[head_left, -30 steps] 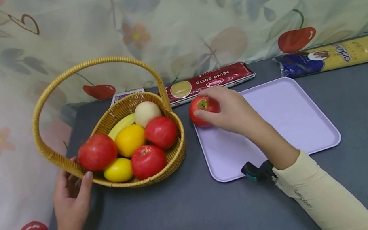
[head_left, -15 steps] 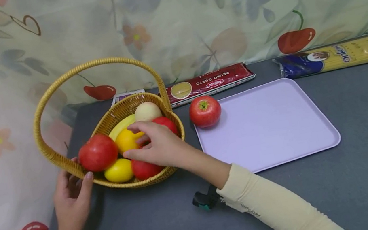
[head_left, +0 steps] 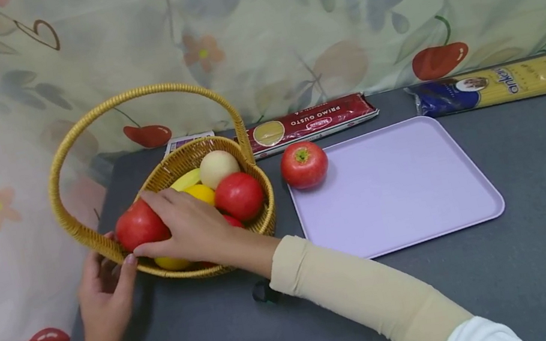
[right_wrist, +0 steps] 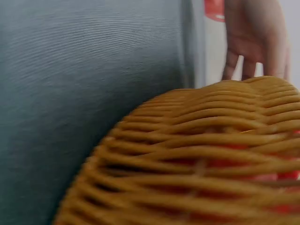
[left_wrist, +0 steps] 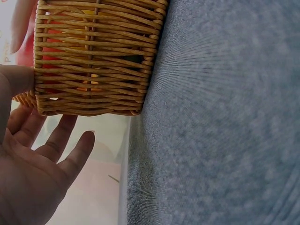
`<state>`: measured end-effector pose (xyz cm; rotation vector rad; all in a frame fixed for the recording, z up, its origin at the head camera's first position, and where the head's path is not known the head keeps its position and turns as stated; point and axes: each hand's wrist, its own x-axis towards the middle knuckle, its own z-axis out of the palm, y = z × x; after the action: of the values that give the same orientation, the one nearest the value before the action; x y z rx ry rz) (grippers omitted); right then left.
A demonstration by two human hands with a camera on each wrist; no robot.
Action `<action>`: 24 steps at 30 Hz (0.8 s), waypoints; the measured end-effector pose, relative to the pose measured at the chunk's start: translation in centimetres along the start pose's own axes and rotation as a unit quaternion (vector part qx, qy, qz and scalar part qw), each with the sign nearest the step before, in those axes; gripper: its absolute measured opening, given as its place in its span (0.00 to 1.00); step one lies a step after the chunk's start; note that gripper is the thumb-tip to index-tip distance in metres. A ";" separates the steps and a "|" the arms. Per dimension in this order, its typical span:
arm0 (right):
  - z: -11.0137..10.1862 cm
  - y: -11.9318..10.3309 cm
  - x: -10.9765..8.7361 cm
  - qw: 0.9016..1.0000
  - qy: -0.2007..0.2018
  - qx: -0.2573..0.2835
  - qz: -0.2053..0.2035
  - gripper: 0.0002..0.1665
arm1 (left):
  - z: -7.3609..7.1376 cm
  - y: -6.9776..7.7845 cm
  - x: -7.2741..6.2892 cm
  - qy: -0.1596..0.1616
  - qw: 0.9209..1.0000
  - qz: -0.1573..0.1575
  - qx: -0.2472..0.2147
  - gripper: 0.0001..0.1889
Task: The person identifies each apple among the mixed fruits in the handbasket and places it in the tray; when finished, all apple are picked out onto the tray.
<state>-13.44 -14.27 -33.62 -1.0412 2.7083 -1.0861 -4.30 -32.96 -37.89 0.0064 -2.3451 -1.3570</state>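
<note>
A wicker basket (head_left: 266,229) with a tall arched handle stands at the left of the table. My left hand (head_left: 107,303) grips its left end, thumb on the rim and fingers behind the handle's foot. Over the basket, my right hand (head_left: 195,224) holds a large red round fruit (head_left: 139,227), its fingers across the top and thumb low at the front. Around it in the basket lie a second red fruit (head_left: 239,196), a pale round fruit (head_left: 218,168), a banana (head_left: 187,179) and yellow fruits (head_left: 173,263). Another red fruit is mostly hidden under my right hand.
A lilac tray (head_left: 402,190) lies right of the basket, with a red fruit (head_left: 304,165) at its back left corner. Behind are a red pasta packet (head_left: 314,122) and a spaghetti packet (head_left: 501,83). A floral cloth (head_left: 281,29) hangs at the back.
My right hand has let go of the red fruit on the tray's corner, moved left over the basket and taken hold of the large red fruit. My left hand has stayed at the rim.
</note>
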 end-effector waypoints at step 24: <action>0.8 -0.1 0.1 0.998 0.026 0.048 -0.028 0.50 | -0.1 -0.3 -0.1 0.003 1.000 0.027 -0.007 0.32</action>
<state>-13.27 -14.84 -34.16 -1.0940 2.6508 -1.2549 -4.28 -33.18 -38.12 -0.0570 -2.3136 -1.3451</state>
